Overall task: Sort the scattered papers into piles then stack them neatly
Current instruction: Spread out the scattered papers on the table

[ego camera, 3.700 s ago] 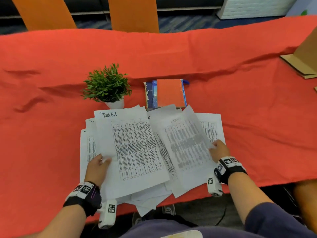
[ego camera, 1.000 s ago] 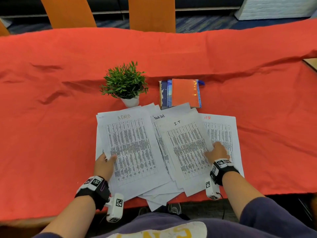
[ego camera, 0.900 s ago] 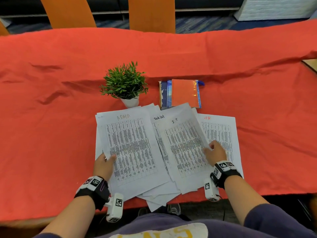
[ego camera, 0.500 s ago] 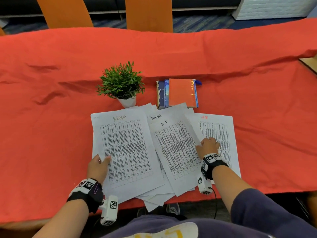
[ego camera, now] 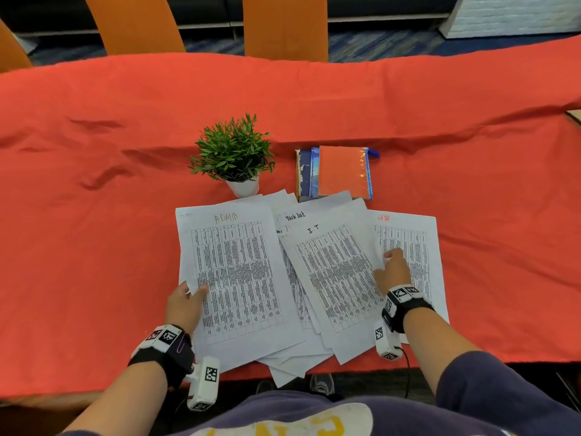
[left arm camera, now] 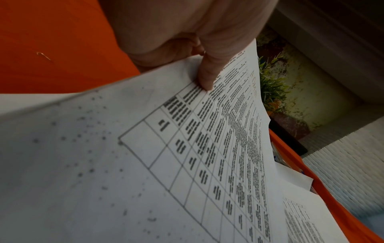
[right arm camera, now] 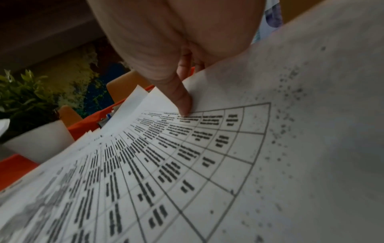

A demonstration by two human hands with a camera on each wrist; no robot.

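Slid left since half a second back: IT sheet [ego camera: 333, 275], now uncovering more of the red-headed sheet [ego camera: 418, 247] under the right hand [ego camera: 393, 272]. Compared with the earliest shot, ADMIN sheet [ego camera: 235, 275] on top at the left where "Task list" used to sit; Task list sheet [ego camera: 294, 217] now tucked between the two, only its heading peeking out.

Right hand pinching the IT sheet's right edge, thumb [right arm camera: 182, 102] on top, other fingers curled under, edge lifted a bit. Left hand [ego camera: 185, 306] gripping the ADMIN sheet's left edge the same way, thumb [left arm camera: 205, 77] pressed on the printed table, fingers beneath. More loose sheets fanned out below both thumbs, a few corners hanging past the near table edge.

Beyond the fingertips: small potted plant [ego camera: 234, 152] in a white pot, just past the ADMIN sheet's top edge. To its right, stack of notebooks [ego camera: 339, 174], orange cover on top, paper corners overlapping its near edge.

All of it sitting on a wrinkled red tablecloth [ego camera: 94, 231]. Farther back, two orange chair backs [ego camera: 283, 26], blue patterned carpet, white brick wall corner at top right.
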